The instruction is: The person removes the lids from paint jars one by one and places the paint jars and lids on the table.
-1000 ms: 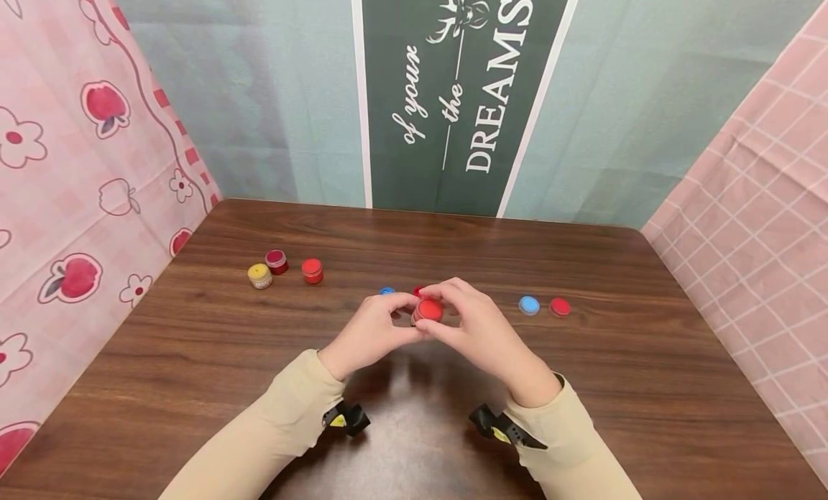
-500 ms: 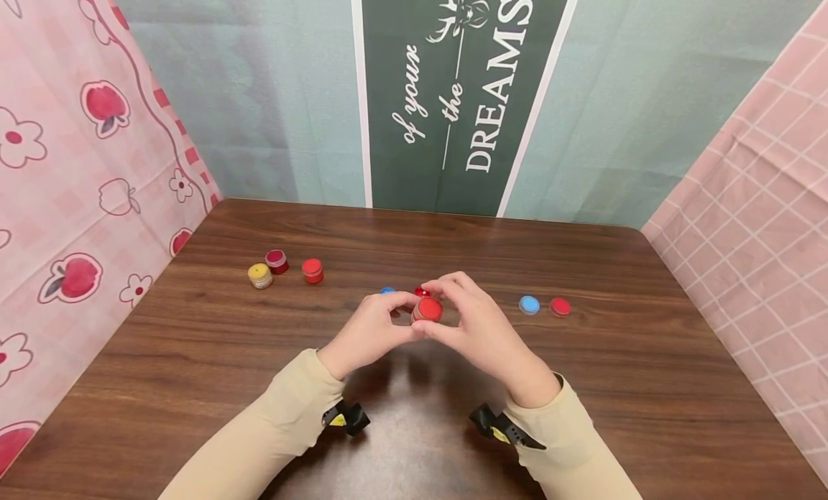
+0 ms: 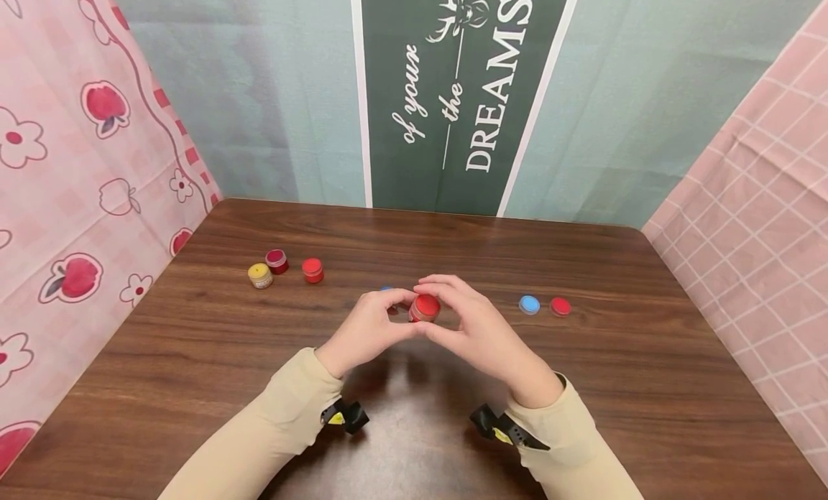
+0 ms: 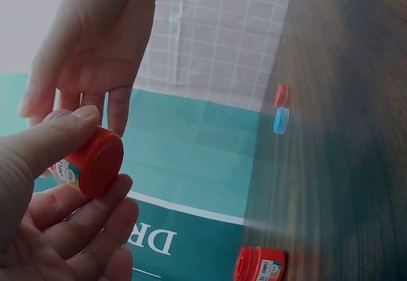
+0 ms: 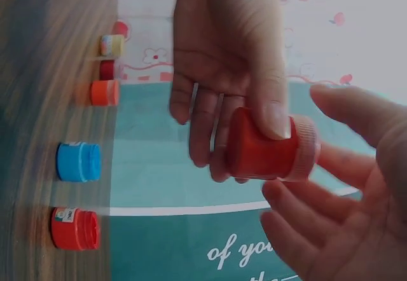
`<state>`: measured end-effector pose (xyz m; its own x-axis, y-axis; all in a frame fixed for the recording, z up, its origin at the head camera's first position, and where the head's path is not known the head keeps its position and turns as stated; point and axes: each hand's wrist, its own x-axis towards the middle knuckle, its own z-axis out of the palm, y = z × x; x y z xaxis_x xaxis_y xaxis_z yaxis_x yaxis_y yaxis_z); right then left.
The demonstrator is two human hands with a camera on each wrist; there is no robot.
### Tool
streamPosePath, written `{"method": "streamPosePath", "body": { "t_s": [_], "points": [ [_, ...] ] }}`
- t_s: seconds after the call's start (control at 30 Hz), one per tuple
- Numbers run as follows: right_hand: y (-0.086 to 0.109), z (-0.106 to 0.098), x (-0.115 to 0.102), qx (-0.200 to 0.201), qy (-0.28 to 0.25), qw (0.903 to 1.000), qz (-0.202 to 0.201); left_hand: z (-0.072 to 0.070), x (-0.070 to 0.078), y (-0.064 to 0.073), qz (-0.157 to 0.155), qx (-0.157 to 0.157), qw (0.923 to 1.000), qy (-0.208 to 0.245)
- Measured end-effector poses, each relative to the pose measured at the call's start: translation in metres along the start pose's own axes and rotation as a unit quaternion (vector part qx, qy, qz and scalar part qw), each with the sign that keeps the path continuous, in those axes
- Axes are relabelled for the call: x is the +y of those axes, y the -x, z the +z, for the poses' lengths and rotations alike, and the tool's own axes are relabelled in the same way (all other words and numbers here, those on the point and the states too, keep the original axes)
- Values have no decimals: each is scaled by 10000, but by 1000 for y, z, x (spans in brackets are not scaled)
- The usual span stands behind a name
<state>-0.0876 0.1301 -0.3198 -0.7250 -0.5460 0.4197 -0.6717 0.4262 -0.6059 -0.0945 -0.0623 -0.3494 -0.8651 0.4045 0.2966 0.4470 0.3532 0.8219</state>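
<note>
My left hand [image 3: 371, 320] grips a small red paint jar [image 5: 261, 147] by its body, thumb on one side and fingers on the other. The jar is lifted above the table, its ridged clear-rimmed lid [image 5: 305, 149] facing my right hand [image 3: 481, 331]. Around the lid my right fingers are spread loosely, with the thumb [image 5: 346, 106] apart from it in the right wrist view. Behind the hands stand an uncapped blue jar [image 5: 79, 161] and an uncapped red jar [image 5: 75, 229]; in the head view the fingers hide most of the blue one and all of the red.
A yellow jar [image 3: 260, 276], a dark red jar [image 3: 277, 261] and an orange-red jar [image 3: 313, 271] stand capped at the left of the brown table [image 3: 194, 356]. A light blue lid [image 3: 529, 304] and a red lid [image 3: 560, 307] lie at the right.
The held jar has shifted slightly left and up in the head view. My right fingers have moved along the lid and now cover the uncapped red jar behind.
</note>
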Motion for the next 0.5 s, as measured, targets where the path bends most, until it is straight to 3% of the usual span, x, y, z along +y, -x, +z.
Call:
{"method": "streamPosePath", "body": {
  "t_s": [0.2, 0.5],
  "points": [
    [-1, 2, 0, 230, 174, 9989, 361, 1, 1, 0, -70, -32, 10000, 55],
    [-1, -3, 1, -233, -409, 9988, -159, 0, -2, -1, -89, 20, 9999, 115]
  ]
}}
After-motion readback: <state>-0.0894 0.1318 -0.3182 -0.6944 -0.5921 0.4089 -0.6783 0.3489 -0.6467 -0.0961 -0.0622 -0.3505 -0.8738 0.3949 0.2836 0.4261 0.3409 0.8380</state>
